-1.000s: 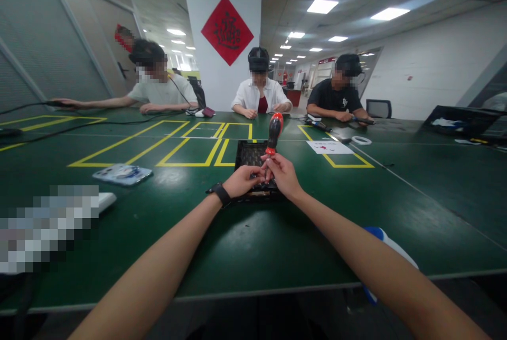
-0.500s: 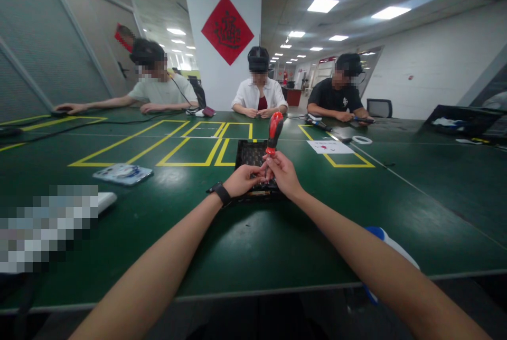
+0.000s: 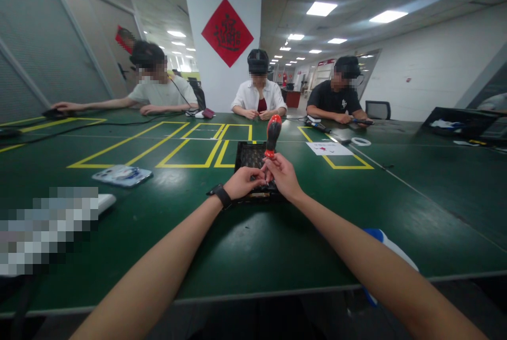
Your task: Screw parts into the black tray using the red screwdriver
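Note:
A screwdriver [image 3: 273,137] with a red and black handle stands nearly upright, handle at the top. My right hand [image 3: 284,175] is closed around its lower end, just under the handle. My left hand [image 3: 245,181] meets it at the fingertips, pinched together near the shaft; whatever lies between those fingers is too small to make out. Both hands are over a black tray-like case [image 3: 249,155] with a patterned inside, which lies on the green table [image 3: 237,255]. The screwdriver's tip is hidden by my fingers.
A phone [image 3: 122,175] and a blurred-out white object [image 3: 106,202] lie to the left. At the right are a printed sheet [image 3: 328,149], a white tape ring [image 3: 360,141] and a blue-and-white object [image 3: 390,247] partly behind my forearm. Three people sit across the table.
The screwdriver handle has tipped slightly to the left and sits a little lower. Both hands stay in nearly the same place over the black case.

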Available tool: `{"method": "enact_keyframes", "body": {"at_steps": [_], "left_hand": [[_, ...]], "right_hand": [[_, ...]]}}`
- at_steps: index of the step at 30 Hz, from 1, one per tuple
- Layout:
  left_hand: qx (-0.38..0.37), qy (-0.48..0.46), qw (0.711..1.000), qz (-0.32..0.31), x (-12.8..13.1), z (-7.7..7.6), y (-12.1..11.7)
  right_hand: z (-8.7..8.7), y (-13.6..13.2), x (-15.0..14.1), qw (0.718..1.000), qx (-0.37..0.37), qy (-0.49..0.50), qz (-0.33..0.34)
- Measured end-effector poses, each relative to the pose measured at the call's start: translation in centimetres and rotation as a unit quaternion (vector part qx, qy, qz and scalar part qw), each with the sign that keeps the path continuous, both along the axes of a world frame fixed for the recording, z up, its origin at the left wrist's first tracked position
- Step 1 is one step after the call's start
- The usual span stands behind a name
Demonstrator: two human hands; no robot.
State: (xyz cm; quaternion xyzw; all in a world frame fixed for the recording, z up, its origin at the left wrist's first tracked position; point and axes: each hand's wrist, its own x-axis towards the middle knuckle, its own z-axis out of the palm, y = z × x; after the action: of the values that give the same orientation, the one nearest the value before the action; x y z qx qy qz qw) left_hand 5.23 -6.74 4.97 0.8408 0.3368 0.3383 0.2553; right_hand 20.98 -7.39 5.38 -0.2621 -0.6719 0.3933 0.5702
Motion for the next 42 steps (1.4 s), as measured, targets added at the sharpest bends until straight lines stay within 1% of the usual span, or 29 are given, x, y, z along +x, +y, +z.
{"method": "enact_keyframes", "body": {"at_steps": [3, 6, 10, 13, 20, 24, 27, 29, 32, 34, 36, 40, 42], "left_hand": [[0.008, 0.012, 1.0, -0.011, -0.09, 0.18, -0.07], [0.012, 0.014, 1.0, -0.022, -0.06, 0.26, -0.06], [0.004, -0.002, 1.0, 0.002, 0.09, 0.08, 0.09], [-0.009, -0.005, 1.0, 0.009, 0.11, -0.08, 0.17], [0.018, 0.0, 1.0, -0.006, -0.04, 0.11, -0.11], [0.012, 0.016, 1.0, -0.016, -0.17, 0.16, -0.02], [-0.002, 0.011, 1.0, -0.02, -0.1, 0.09, 0.11], [-0.008, 0.004, 1.0, -0.005, 0.03, 0.01, 0.16], [-0.002, 0.001, 0.999, 0.035, 0.21, -0.15, 0.19], [-0.001, -0.004, 0.999, 0.048, 0.23, -0.26, 0.21], [-0.008, -0.01, 0.999, 0.04, 0.15, -0.32, 0.23], [-0.026, -0.017, 1.0, -0.006, -0.05, -0.28, 0.22], [-0.035, -0.029, 0.999, -0.021, -0.06, -0.27, 0.22]], "right_hand": [[0.09, -0.03, 0.08, 1.0, -0.01, -0.002, 0.006], [0.11, -0.06, 0.11, 1.0, -0.002, -0.004, -0.003], [-0.05, -0.03, 0.03, 1.0, 0.014, -0.007, -0.027], [-0.15, 0.01, -0.09, 0.999, 0.011, -0.005, -0.033], [0.1, -0.01, -0.03, 1.0, 0.0, 0.002, 0.008], [0.0, 0.07, 0.09, 1.0, 0.001, -0.006, 0.015], [-0.09, 0.18, 0.07, 1.0, -0.003, -0.007, 0.012], [-0.12, 0.26, 0.04, 1.0, -0.002, -0.004, 0.013], [-0.14, 0.35, 0.02, 1.0, -0.006, 0.002, 0.018], [-0.13, 0.36, 0.04, 1.0, -0.015, 0.004, 0.02], [-0.1, 0.33, 0.07, 1.0, -0.02, 0.003, 0.019], [-0.04, 0.29, 0.11, 1.0, -0.022, -0.009, 0.002], [-0.04, 0.34, 0.12, 1.0, -0.026, -0.015, 0.007]]}}
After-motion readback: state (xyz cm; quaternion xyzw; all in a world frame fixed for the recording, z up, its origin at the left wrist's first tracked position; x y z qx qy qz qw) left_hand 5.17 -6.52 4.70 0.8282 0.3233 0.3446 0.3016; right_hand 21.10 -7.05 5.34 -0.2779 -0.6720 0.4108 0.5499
